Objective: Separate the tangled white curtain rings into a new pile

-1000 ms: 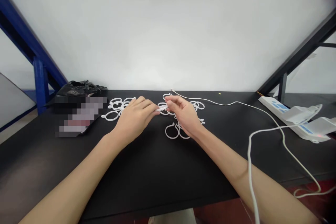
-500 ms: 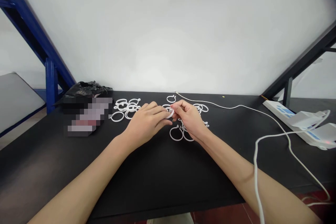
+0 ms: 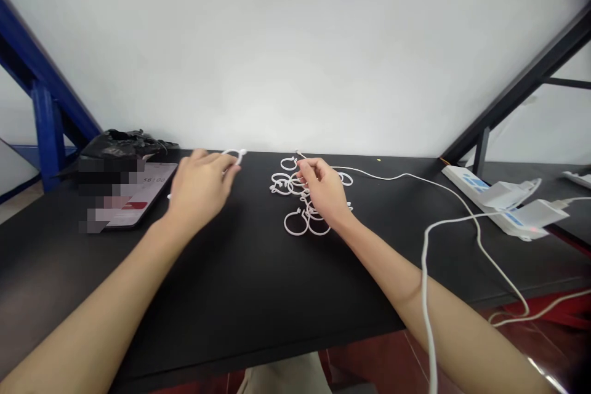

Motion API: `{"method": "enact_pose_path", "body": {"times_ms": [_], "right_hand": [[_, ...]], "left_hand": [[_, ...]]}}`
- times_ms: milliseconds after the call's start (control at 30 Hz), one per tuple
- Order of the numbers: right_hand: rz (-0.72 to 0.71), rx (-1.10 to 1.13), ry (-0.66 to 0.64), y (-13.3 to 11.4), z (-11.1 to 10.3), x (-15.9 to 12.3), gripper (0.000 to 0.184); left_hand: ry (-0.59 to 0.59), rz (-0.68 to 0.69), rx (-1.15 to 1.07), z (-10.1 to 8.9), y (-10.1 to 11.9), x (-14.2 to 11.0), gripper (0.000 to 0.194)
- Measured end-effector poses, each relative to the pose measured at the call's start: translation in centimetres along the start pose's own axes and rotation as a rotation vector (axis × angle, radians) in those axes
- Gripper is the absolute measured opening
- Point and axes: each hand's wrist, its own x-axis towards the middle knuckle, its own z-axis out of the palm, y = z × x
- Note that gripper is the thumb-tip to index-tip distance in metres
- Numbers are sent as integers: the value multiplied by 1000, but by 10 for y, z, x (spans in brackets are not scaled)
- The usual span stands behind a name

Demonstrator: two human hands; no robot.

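Observation:
My left hand is raised over the left part of the black table, its fingers pinched on one white plastic ring. The earlier left group of rings is hidden behind this hand. My right hand rests among a pile of several white rings at the table's middle, fingers curled down onto them; whether it grips one I cannot tell. One ring lies nearest me, just left of the right wrist.
A black plastic bag and a phone-like device lie at the left. A white cable runs from the table's back across the right side. White power strips with adapters sit at the right. Blue frame stands far left.
The hands were together at the middle, working one ring. Now my left hand has moved left and up carrying a ring; my right hand has dropped back onto the pile.

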Motion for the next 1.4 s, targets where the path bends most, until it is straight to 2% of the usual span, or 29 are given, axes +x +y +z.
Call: {"method": "enact_pose_path", "body": {"times_ms": [67,133,200,367,567,633,733,900,1200,1400], "right_hand": [[-99,-233,-33,3,-1,-1,25],[-206,-467,-103,7,0,-4,24],[-276,-636,-171,11,2,-7,29],[-293,-794,-240,15,6,-8,31],[-313,-845,-220,13,8,-6,29],[-331,-862,-217,12,9,-6,29],[-350,-886,-219,12,10,-6,22],[-418,-854,-196,10,10,-7,16],[-436,-855,-267,11,10,-6,20],[-443,-762,-283,10,11,-9,13]], "left_hand": [[-68,-109,41,-1,-18,-1,35],[-181,-161,51,1,-30,-4,38],[-237,-181,44,5,-36,-6,40],[-223,-158,70,9,-33,-5,37],[-122,-117,45,4,-18,-2,37],[-69,-42,-24,6,-9,-2,36],[-51,128,-136,14,7,-4,35],[-102,297,-226,24,25,-9,38],[-291,343,-201,26,29,-8,26],[-287,343,-200,28,29,-9,21]]}}
